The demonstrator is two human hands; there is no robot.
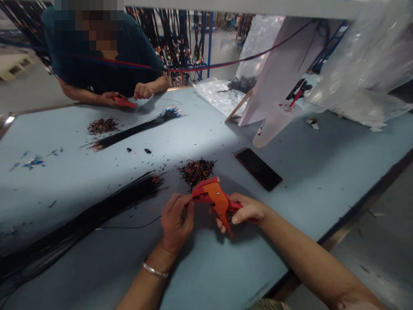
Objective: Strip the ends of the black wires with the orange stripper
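Observation:
My right hand (243, 211) is wrapped round the handles of a red and orange wire stripper (217, 196), its jaws pointing left. Pinched in my left hand (177, 219) is a thin black wire (138, 226), which trails off to the left; the fingertips are right at the jaws of the stripper. Whether the wire's end lies inside the jaws I cannot tell. Just beyond the tool is a heap of short black and copper-coloured scraps (197, 171). A thick bundle of black wires (97, 215) with copper-coloured ends lies left of my left hand.
Across the table (206, 125) a person holds a red tool (124, 102). Near them lie a second wire bundle (135, 128) and scrap heap (102, 126). A phone (259, 168), a translucent cup (274, 125) and plastic bags (364, 77) are to the right.

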